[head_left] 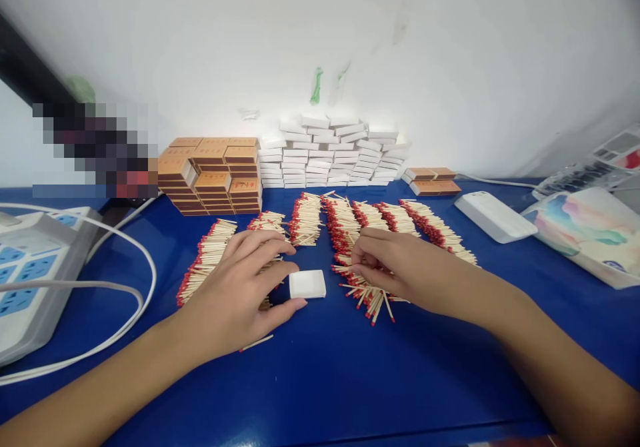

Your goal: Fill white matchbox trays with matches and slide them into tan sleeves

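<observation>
A small white matchbox tray (307,284) lies on the blue table with its hollow side up. My left hand (250,280) has its thumb and index finger at the tray's left end, one on each long edge; its other fingers stretch over matches. The fingers of my right hand (383,260) are pinched together among red-tipped matches (343,224), partly hiding what they grip. Below that hand some matches (373,300) fan out loosely. More rows of matches (213,250) lie left and right, and a single match (257,342) rests under my left wrist.
Closed orange matchboxes (215,174) are stacked at the back left, beside stacked white trays (330,154) along the wall. A few matchboxes (433,180), a white block (495,216) and a tissue pack (590,234) sit right. A power strip (37,287) and white cables (145,260) occupy the left.
</observation>
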The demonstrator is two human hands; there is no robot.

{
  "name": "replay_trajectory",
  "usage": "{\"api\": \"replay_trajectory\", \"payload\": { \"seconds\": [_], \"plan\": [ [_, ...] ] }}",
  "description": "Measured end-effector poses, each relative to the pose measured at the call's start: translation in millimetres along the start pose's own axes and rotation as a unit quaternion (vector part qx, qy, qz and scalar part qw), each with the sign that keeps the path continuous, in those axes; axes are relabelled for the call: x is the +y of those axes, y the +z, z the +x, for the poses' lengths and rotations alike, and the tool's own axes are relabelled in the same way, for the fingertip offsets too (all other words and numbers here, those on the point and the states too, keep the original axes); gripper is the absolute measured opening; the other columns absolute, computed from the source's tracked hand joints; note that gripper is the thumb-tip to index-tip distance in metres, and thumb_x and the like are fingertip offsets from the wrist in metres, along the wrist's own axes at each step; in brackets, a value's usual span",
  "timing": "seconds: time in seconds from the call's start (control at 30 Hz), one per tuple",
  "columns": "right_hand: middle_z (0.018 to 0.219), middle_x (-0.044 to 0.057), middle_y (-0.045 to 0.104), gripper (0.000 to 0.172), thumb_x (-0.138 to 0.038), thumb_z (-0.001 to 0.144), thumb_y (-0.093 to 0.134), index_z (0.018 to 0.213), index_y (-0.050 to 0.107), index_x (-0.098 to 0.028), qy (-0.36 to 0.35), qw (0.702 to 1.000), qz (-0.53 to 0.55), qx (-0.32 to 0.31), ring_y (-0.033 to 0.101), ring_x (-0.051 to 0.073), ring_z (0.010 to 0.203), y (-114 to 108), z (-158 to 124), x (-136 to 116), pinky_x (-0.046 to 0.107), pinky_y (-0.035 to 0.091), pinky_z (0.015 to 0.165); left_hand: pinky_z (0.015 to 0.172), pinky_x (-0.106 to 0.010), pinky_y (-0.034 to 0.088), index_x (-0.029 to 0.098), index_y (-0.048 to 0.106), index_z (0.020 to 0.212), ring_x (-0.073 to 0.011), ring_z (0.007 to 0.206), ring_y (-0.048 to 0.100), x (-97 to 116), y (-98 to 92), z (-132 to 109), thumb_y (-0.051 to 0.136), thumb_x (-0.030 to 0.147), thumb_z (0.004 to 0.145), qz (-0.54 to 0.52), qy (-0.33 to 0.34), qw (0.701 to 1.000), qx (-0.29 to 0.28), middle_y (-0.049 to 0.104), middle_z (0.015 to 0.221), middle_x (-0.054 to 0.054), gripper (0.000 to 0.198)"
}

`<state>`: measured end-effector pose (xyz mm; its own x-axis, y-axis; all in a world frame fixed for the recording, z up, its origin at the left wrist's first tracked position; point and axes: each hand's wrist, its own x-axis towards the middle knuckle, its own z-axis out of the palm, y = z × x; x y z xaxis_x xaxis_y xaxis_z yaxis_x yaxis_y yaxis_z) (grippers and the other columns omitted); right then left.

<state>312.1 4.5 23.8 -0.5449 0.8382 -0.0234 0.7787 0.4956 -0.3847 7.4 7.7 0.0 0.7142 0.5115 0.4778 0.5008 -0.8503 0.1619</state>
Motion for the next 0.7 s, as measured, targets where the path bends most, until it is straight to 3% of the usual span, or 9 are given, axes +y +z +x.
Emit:
{"api": "replay_trajectory", "payload": {
  "seconds": [0.2, 0.4, 0.57, 0.7],
  "plan": [
    [0.094, 0.005, 0.064, 0.024, -0.032, 0.110, 0.049, 0.089, 0.055, -0.022, 0.003, 1.000, 0.001, -0.007, 0.059, 0.019, 0.080, -1.5, -0.5, -2.5, 0.032, 0.041, 0.068, 0.107, -0.055, 0.049, 0.018, 0.072, 0.112, -0.0330, 0.127, 0.061, -0.3, 0.9, 1.3, 0.076, 0.034, 0.098, 0.002, 0.002, 1.000, -0.002, 0.071, 0.129, -0.013, 0.022],
    [0.094, 0.004, 0.064, 0.027, -0.037, 0.112, 0.051, 0.090, 0.056, -0.022, -0.008, 1.000, 0.005, 0.028, 0.059, 0.017, 0.078, -3.9, -0.4, -2.5, 0.032, 0.042, 0.067, 0.108, -0.054, 0.048, 0.018, 0.072, 0.112, -0.0328, 0.128, 0.060, -0.9, 0.4, 0.3, 0.075, 0.035, 0.099, 0.008, 0.004, 1.000, 0.001, 0.071, 0.127, -0.013, 0.022],
    [0.094, 0.003, 0.065, 0.013, -0.024, 0.107, 0.060, 0.094, 0.061, -0.022, -0.031, 0.994, 0.029, 0.097, 0.060, 0.016, 0.079, 2.3, 1.5, -15.7, 0.030, 0.042, 0.066, 0.109, -0.054, 0.048, 0.019, 0.071, 0.113, -0.0326, 0.127, 0.061, 0.7, 0.4, -0.1, 0.075, 0.035, 0.098, 0.004, -0.001, 1.000, 0.007, 0.072, 0.128, -0.012, 0.023],
    [0.096, 0.003, 0.066, 0.006, -0.015, 0.103, 0.063, 0.099, 0.065, -0.020, -0.060, 0.993, 0.037, 0.099, 0.060, 0.016, 0.078, 18.0, 1.6, -36.4, 0.030, 0.043, 0.067, 0.107, -0.050, 0.048, 0.019, 0.070, 0.113, -0.0295, 0.120, 0.063, 2.2, -0.2, 1.1, 0.079, 0.037, 0.096, -0.009, 0.001, 1.000, 0.009, 0.075, 0.117, -0.008, 0.026]
  ]
}}
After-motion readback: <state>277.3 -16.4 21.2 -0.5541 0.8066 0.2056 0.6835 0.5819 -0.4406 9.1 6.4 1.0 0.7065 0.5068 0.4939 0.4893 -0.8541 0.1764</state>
